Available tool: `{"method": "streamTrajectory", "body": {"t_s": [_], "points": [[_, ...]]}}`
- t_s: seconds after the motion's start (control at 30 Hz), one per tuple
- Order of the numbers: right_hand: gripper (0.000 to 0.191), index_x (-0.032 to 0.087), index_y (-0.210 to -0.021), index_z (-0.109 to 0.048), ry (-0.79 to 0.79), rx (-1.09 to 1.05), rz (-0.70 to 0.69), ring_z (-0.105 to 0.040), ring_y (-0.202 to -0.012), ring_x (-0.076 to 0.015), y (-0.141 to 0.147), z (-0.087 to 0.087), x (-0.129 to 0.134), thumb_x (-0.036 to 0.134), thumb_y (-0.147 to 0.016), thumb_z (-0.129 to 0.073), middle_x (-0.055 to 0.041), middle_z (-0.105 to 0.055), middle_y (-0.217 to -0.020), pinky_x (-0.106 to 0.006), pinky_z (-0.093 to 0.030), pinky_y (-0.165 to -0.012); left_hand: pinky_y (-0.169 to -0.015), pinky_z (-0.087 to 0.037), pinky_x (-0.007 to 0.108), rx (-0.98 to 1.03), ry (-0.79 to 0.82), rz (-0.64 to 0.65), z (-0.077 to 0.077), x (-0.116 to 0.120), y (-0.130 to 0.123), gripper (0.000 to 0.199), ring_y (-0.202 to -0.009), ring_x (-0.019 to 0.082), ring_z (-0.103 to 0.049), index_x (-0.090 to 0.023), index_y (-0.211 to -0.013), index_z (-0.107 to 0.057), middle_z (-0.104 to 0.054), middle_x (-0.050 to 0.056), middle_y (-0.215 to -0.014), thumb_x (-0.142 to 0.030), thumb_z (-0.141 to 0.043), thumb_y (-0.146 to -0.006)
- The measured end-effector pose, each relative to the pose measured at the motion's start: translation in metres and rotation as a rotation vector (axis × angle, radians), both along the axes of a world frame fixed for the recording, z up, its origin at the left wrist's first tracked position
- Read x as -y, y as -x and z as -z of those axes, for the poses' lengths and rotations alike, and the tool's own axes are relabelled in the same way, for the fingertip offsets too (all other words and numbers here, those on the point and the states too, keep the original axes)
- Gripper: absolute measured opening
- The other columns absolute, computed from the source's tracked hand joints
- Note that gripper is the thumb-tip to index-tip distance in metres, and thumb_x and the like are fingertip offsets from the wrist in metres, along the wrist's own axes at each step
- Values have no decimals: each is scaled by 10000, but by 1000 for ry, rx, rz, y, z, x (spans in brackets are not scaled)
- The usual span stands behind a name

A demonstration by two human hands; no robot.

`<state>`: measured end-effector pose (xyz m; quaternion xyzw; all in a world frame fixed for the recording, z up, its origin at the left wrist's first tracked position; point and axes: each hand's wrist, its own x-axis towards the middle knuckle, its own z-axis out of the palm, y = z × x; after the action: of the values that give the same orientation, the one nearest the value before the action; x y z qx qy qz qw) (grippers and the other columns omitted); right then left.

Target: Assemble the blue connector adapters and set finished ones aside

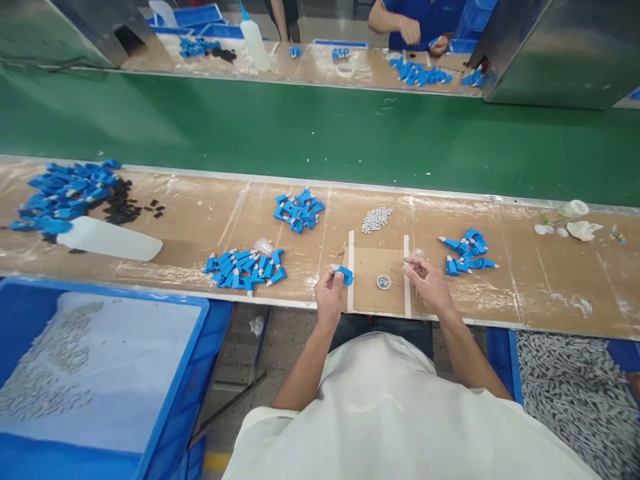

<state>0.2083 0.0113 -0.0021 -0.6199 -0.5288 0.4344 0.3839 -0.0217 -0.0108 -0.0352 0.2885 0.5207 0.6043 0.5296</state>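
Brown counter [525,233], shiny. Blue piece [346,275] at nine o'clock from round dish [383,282], pinched in left hand [329,295]. Right hand [429,283] at three o'clock, fingers narrowed; cannot tell if holding anything. Piece likely light, stiff, slick; best gripped by sides.

Factory workshop, long green belt [280,133], workbenches [540,280], heaped blue parts [299,211], co-worker [420,23] opposite.

pretty bright even indoor light, looks like it's from above, shiny glare on the plastic-wrapped table [565,293], soft darker patches across the green belt [300,127], wide-angle stretch toward the edges, grey bits [565,400] lower right mushy, blue piece [345,275] in left hand [329,297] a little soft
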Motion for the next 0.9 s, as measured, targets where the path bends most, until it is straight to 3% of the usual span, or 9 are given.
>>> {"method": "streamTrajectory", "body": {"t_s": [0.1, 0.23, 0.53, 0.73, 0.9], "points": [[547, 168, -1016, -756, 85, -55, -69, -585, -674, -159, 2, 15, -3, 646, -748, -747, -38, -683, -771, -265, -499, -544, -693, -531, 262, 61, -26, -33, 19, -4, -2, 541, -694, 133, -614, -181, -782, -687, -676, 19, -751, -699, -812, -690], [598, 164, -973, -755, 133, -61, -108, -610, -675, -168, 10, 22, 3, 687, -685, -791, -50, -710, -777, -269, -499, -534, -682, -567, 286, 80, -3, -17, 31, -1, -3, 537, -734, 163, -686, -177, -862, -717, -754, 63, -850, -675, -825, -691], [598, 176, -760, -710, -24, 118, -88, -581, -570, -151, 14, 27, 6, 774, -755, -697, -56, -707, -688, -288, -475, -555, -734, -582, 302, 128, -5, -6, 36, -4, -1, 532, -732, 163, -701, -167, -852, -711, -754, 66, -818, -671, -813, -714], [484, 203, -747, -716, -251, 251, -106, -605, -593, -170, 20, 20, 4, 676, -842, -688, -68, -711, -726, -310, -498, -559, -758, -576, 299, 151, -43, -2, 35, -5, -2, 507, -776, 166, -699, -171, -848, -713, -749, 68, -834, -656, -807, -735], [477, 200, -767, -711, -206, 212, -49, -589, -576, -156, 17, 20, 1, 674, -820, -708, -51, -700, -707, -303, -506, -560, -760, -571, 301, 160, -36, 3, 37, -6, -1, 516, -759, 162, -696, -167, -851, -713, -747, 67, -827, -658, -811, -728]]}}
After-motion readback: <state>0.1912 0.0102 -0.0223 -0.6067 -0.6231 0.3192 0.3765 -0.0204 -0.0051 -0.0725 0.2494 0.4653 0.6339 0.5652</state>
